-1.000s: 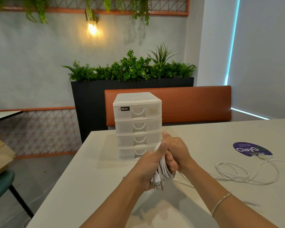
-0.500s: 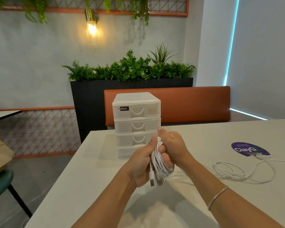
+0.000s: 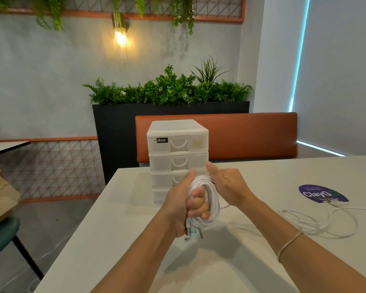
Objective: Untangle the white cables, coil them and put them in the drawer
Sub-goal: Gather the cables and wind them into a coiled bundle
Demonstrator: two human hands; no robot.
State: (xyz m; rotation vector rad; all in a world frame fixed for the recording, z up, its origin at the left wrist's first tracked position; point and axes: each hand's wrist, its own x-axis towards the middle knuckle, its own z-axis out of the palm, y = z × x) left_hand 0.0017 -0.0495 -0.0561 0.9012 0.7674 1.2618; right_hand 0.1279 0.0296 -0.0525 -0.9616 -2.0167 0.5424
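my left hand (image 3: 178, 205) sits at centre frame, its fingers (image 3: 197, 205) clenched through the coiled white cable (image 3: 209, 197), plugs hanging below. my right hand (image 3: 227, 183) touches the coil's right side, fingers half curled; whether it pinches a strand i cannot tell. i should keep the loops even and snug. the drawer unit (image 3: 178, 144), all shut, stands just behind. another loose cable (image 3: 317, 223) lies at right on the counter (image 3: 123, 229), whose left edge is near; open room lies low in frame.

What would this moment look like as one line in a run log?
left hand: grips coiled white cable | right hand: beside coil, grip unclear | loose cable: on table | drawer unit: all shut
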